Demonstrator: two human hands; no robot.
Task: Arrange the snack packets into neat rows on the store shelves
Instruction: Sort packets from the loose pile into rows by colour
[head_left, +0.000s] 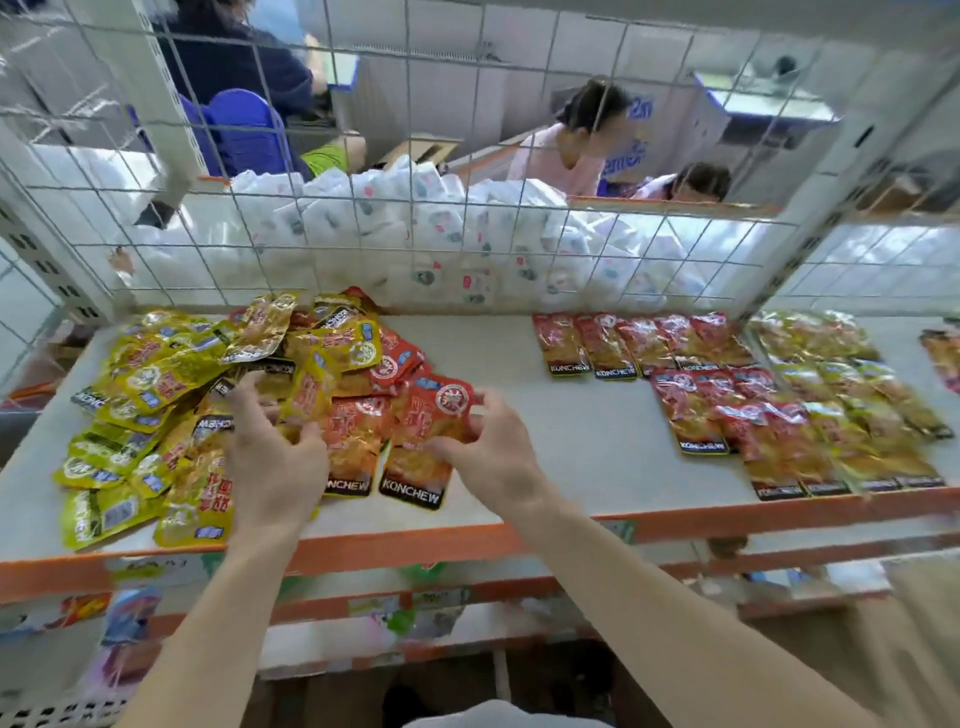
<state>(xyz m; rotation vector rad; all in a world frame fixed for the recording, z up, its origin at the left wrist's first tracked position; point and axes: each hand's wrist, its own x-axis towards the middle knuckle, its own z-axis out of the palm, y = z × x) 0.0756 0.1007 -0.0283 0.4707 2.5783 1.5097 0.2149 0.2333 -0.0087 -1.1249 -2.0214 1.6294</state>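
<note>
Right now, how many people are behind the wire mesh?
3: a person in a dark top at upper left, a person in pink right of centre, a head just right of them. Others may be hidden.

Glossy film snack packets (156, 374) on a matt shelf board (571, 436)
The packets were seen as crinkled, shiny plastic film; the board was smooth and dull, edged by an orange painted rail (415, 545) and backed by white-coated metal wire mesh (363, 244).
</note>
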